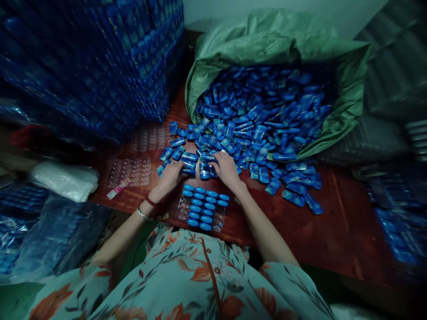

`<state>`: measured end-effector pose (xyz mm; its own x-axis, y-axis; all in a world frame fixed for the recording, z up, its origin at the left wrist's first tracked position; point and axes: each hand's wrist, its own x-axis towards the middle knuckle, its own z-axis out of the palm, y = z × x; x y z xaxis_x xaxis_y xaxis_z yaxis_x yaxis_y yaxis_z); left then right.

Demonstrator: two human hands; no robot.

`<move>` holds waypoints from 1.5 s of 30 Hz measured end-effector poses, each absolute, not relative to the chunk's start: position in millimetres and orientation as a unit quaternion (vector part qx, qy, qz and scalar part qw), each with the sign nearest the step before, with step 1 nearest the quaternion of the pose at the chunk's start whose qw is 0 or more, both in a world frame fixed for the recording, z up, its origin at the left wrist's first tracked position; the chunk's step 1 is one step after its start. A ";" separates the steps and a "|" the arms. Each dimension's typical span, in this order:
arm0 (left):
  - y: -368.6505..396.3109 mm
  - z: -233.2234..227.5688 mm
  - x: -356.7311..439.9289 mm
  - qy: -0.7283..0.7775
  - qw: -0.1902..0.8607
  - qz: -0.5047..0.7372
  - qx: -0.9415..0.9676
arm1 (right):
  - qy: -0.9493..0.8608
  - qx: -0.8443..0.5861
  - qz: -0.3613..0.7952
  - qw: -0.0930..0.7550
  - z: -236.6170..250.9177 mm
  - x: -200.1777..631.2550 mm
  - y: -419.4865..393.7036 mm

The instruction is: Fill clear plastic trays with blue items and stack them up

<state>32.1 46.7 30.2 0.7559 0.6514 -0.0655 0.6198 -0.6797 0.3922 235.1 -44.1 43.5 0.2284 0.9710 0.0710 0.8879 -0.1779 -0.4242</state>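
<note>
At the near edge of the loose pile, my left hand curls its fingers against the left ends of small blue bottles lying in a short row. My right hand comes from the other side, its thumb and fingers closed around more of these labelled blue bottles. Both hands partly cover what they grip. Just in front of my body lies a clear plastic blister tray. Glossy blue oval pieces fill its middle columns and top row, while pockets at its lower left and right show bare plastic.
An open green sack spills many blue bottles onto the red-brown table. More clear trays lie at left with a pink label strip. Tall stacks of blue packs rise behind; a white plastic bundle sits far left.
</note>
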 end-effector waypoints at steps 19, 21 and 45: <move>-43.0 23.1 -37.0 0.262 0.220 0.241 0.908 | -0.649 -0.744 0.068 0.145 29.1 183.7 -213.7; -37.8 24.2 -37.4 0.208 0.178 0.214 0.938 | -0.672 -0.735 0.052 0.077 35.2 184.5 -211.7; 24.5 15.9 -0.2 0.296 0.248 0.279 0.879 | -0.643 -0.751 0.059 0.140 71.1 208.0 -79.0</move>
